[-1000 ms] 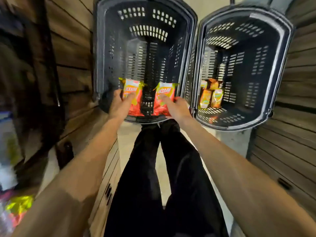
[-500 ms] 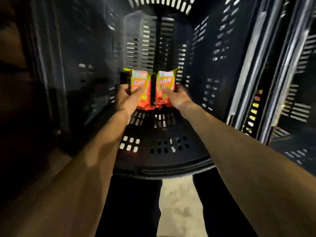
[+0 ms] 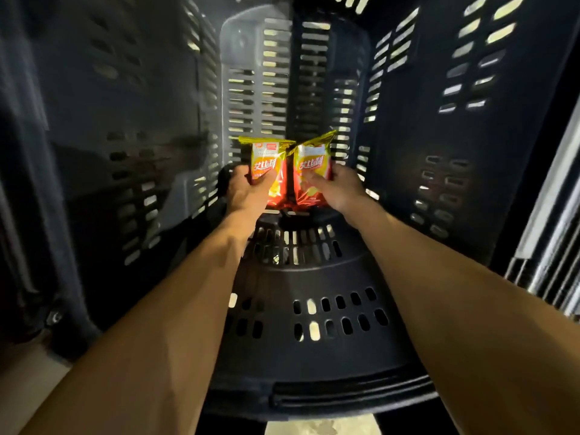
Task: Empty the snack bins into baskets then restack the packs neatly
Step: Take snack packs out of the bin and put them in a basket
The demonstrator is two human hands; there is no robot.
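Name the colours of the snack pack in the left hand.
The foil snack pack is yellow on top, orange-red below; head view.

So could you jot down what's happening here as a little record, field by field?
place: inside a dark slotted basket
left hand: grips the left snack pack
right hand: grips the right snack pack
packs: orange and yellow, upright, side by side
other packs in this basket: none visible
floor: pale strip showing below the near rim
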